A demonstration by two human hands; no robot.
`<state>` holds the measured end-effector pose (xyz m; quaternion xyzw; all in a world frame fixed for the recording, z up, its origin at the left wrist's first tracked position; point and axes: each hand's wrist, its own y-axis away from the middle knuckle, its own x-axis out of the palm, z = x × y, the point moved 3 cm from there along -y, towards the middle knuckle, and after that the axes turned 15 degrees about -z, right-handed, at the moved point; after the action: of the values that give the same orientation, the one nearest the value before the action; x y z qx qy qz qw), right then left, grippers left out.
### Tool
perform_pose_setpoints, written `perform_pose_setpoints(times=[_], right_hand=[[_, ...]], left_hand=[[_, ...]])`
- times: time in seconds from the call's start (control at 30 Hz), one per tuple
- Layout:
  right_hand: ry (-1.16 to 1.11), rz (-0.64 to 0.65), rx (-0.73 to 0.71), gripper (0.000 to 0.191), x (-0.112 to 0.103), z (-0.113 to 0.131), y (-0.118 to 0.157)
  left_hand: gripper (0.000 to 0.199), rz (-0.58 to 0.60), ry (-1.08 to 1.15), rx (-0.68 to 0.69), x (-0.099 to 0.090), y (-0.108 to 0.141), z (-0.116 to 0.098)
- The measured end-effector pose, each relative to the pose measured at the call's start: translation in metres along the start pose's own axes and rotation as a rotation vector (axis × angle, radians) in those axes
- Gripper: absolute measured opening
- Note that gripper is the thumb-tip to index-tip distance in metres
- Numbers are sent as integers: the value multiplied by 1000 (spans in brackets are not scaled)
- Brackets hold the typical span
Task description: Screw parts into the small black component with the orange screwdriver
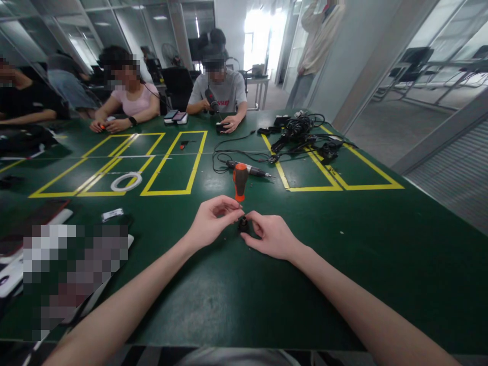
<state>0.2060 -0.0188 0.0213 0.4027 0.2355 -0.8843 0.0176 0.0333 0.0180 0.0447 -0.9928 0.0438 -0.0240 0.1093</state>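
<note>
Left grip [212, 219] pinched at the shaft of an upright orange-and-grey screwdriver [240, 179]. Small black rounded part [243, 224], just below its fingertips, flanked by half-curled right grip [275, 236]; firm hold cannot be told.

On the dark green flat table [213, 300], the orange-and-dark-grey-handled screwdriver [240, 179] has the small black round-topped part [243, 224] just before it. Just behind it, rightward, lies the slim black-and-silver corded tool [254, 170]; farther behind and right, the tangled heap of black cables [296, 128]. Well to its left lie the flat white ring [116, 186] and the small white rectangular packet [113, 214].
</note>
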Motion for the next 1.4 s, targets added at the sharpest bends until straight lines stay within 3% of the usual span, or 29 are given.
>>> perform_pose_setpoints(times=[0.23,0.67,1.13,1.4], right_hand=[[-5,9,-2,17,0,0,0],[-32,33,2,18,2,-3,2],[-31,51,4,16,1,-5,2],[-32,55,20,16,1,-3,2]], left_hand=[[31,-8,85,-73,1,3,5],[34,-27,65,-77,1,6,10],[20,-50,-8,33,-3,3,6],[22,-42,21,20,-2,5,4]])
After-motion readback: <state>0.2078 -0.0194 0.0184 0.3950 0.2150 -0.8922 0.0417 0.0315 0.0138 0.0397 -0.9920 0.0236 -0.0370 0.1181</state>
